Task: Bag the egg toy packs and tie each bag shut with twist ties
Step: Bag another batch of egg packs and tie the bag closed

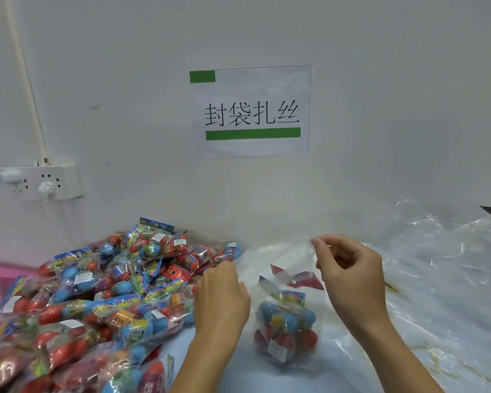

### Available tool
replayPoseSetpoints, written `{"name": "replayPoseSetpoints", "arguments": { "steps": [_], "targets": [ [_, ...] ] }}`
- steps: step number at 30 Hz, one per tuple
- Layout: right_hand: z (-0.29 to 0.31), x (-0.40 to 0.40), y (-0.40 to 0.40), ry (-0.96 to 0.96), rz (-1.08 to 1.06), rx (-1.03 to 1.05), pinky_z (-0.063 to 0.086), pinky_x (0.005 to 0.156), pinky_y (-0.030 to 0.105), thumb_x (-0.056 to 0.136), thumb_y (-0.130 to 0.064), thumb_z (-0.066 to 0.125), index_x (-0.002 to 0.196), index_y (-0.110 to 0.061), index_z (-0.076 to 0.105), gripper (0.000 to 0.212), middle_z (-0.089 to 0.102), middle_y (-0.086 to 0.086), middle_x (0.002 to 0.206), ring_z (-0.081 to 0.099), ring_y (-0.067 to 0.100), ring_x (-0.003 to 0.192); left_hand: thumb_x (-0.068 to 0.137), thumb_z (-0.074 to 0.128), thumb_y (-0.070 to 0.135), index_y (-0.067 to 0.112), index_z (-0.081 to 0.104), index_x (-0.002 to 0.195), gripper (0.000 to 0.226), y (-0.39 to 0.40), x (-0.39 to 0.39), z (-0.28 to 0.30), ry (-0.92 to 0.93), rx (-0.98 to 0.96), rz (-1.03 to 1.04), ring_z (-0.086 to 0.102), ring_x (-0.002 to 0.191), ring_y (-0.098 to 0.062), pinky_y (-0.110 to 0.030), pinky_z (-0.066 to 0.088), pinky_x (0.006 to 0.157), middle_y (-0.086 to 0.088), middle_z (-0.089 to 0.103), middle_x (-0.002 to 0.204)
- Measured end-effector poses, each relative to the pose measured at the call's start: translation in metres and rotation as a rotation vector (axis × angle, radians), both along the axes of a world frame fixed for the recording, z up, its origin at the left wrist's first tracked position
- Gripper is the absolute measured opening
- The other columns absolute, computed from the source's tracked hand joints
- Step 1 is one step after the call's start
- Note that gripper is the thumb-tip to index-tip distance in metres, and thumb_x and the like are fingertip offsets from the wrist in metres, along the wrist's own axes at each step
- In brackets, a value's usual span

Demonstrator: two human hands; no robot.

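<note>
Both hands, left (221, 296) and right (349, 276), pinch the crinkly clear bag (284, 268) by its mouth. Inside it, between the wrists, sits 1 pack (285, 324) of glossy blue and red eggs. The pile (97, 302) at left runs off-frame.

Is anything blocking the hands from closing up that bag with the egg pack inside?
Nothing visible does. The left hand and right hand both already hold the clear bag at its open top, with the egg pack sitting in its bottom. No twist tie can be made out in either hand.
</note>
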State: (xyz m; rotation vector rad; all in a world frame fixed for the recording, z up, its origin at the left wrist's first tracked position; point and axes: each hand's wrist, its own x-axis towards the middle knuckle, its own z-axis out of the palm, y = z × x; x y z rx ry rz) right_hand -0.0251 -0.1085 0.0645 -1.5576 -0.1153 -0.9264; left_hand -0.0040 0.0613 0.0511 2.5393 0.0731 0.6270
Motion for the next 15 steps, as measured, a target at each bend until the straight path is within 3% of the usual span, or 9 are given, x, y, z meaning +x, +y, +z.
{"name": "replayPoseSetpoints", "arguments": {
  "steps": [2, 4, 6, 8, 11, 15],
  "targets": [
    [-0.002, 0.002, -0.003, 0.010, -0.065, -0.021, 0.051, 0.049, 0.017, 0.093, -0.016, 0.069, 0.077, -0.027, 0.070, 0.020, 0.066, 0.001, 0.065, 0.061, 0.015, 0.058, 0.098, 0.054, 0.016, 0.012, 0.065, 0.088, 0.015, 0.002, 0.005, 0.002, -0.085, -0.148, -0.012, 0.058, 0.072, -0.013, -0.028, 0.048, 0.060, 0.000, 0.065, 0.080],
    [-0.002, 0.004, -0.009, 0.013, -0.118, 0.023, 0.051, 0.050, 0.021, 0.094, -0.020, 0.068, 0.077, -0.029, 0.069, 0.020, 0.067, -0.004, 0.065, 0.061, 0.015, 0.059, 0.097, 0.057, 0.015, 0.015, 0.065, 0.082, 0.017, 0.006, 0.009, 0.007, -0.184, -0.419, -0.066, 0.057, 0.062, -0.011, -0.024, 0.044, 0.054, 0.002, 0.064, 0.069],
    [-0.003, 0.005, -0.014, 0.036, -0.158, 0.100, 0.050, 0.055, 0.027, 0.095, -0.024, 0.067, 0.077, -0.029, 0.069, 0.019, 0.068, -0.008, 0.064, 0.061, 0.009, 0.054, 0.097, 0.059, 0.012, 0.018, 0.062, 0.083, 0.015, 0.010, 0.010, 0.012, -0.298, -0.746, -0.157, 0.055, 0.057, -0.017, -0.028, 0.044, 0.051, -0.001, 0.062, 0.063],
    [-0.004, 0.007, -0.017, 0.063, -0.159, 0.172, 0.052, 0.059, 0.031, 0.096, -0.025, 0.066, 0.080, -0.027, 0.069, 0.016, 0.069, -0.007, 0.063, 0.061, 0.006, 0.050, 0.098, 0.057, 0.009, 0.020, 0.059, 0.089, 0.014, 0.011, 0.009, 0.015, -0.385, -0.943, -0.252, 0.052, 0.052, -0.015, -0.026, 0.041, 0.046, -0.001, 0.058, 0.057],
    [-0.004, 0.008, -0.017, 0.058, -0.130, 0.230, 0.050, 0.058, 0.031, 0.097, -0.023, 0.064, 0.085, -0.020, 0.069, 0.013, 0.069, -0.003, 0.060, 0.060, 0.007, 0.046, 0.100, 0.054, 0.010, 0.025, 0.059, 0.094, 0.016, 0.008, 0.006, 0.018, -0.483, -0.956, -0.324, 0.047, 0.048, -0.013, -0.026, 0.040, 0.043, 0.004, 0.053, 0.052],
    [-0.002, 0.007, -0.016, 0.026, -0.077, 0.245, 0.046, 0.051, 0.023, 0.098, -0.020, 0.063, 0.084, -0.015, 0.066, 0.015, 0.065, 0.000, 0.056, 0.056, 0.010, 0.045, 0.097, 0.057, 0.029, 0.028, 0.059, 0.087, 0.011, 0.004, 0.001, 0.019, -0.548, -0.713, -0.281, 0.041, 0.048, -0.006, -0.025, 0.036, 0.044, 0.003, 0.051, 0.055]
  ]
}}
